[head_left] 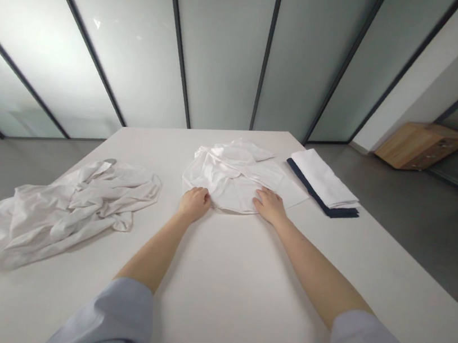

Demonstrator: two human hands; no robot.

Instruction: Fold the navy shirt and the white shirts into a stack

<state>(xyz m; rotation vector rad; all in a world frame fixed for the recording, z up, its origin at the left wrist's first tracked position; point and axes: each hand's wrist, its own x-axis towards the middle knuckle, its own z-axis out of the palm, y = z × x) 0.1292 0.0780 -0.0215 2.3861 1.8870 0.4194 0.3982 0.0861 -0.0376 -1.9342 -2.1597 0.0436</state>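
Observation:
A thin white garment [239,176] lies crumpled in the middle of the table, its near edge a smooth curve and its far part bunched up. At the left end of that edge is my left hand [196,204], with fingers curled closed on the fabric. My right hand [270,205] rests on the right part of the near edge, fingers spread and palm down. Which kind of garment it is, the folds do not show.
Another white garment [79,207] lies in a loose heap on the table's left side. At the right, a folded white cloth [324,179] lies on folded dark navy cloth [340,212]. The white table [238,286] ends before frosted glass panels [224,51]; a wooden cabinet [411,146] stands beyond.

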